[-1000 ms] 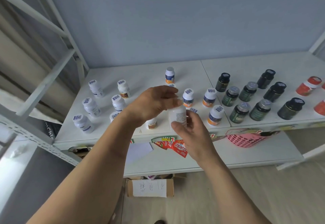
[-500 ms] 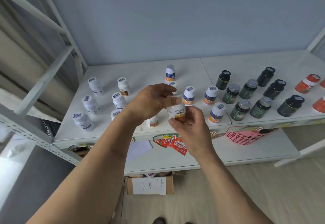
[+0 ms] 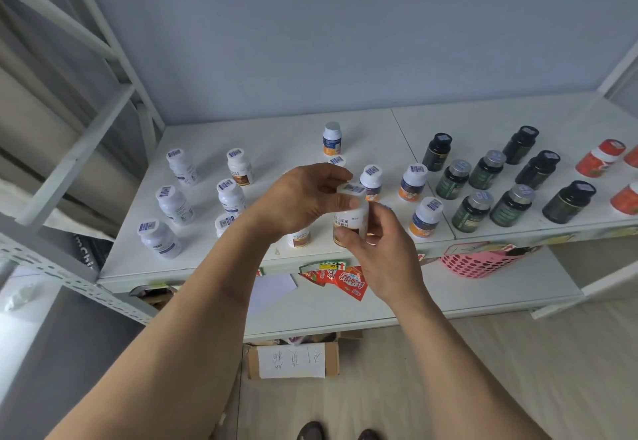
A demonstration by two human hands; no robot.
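Two flat white shelf boards (image 3: pixel 276 139) carry rows of smooth, round plastic bottles: white ones (image 3: pixel 174 205) on the left, dark ones (image 3: pixel 486 170) on the right. Over the near edge, the right hand (image 3: pixel 383 253) curls round a white labelled bottle (image 3: pixel 352 222) while the left hand (image 3: pixel 303 198) pinches its stickered cap (image 3: pixel 350 190). If the glossy body slips, it could fall and topple the standing neighbours.

Along the blue-grey wall (image 3: pixel 345 42) you have a broad strip of bare white shelf (image 3: pixel 269 136), broken only by one white plastic bottle with a blue-and-orange label (image 3: pixel 332 137). White-capped plastic bottles (image 3: pixel 172 203) crowd the left, dark green and black jars (image 3: pixel 483 172) the right. Orange-labelled white bottles (image 3: pixel 426 217) stand just beside your right hand (image 3: pixel 383 253). A slanted white metal brace (image 3: pixel 74 153) bars the left side.
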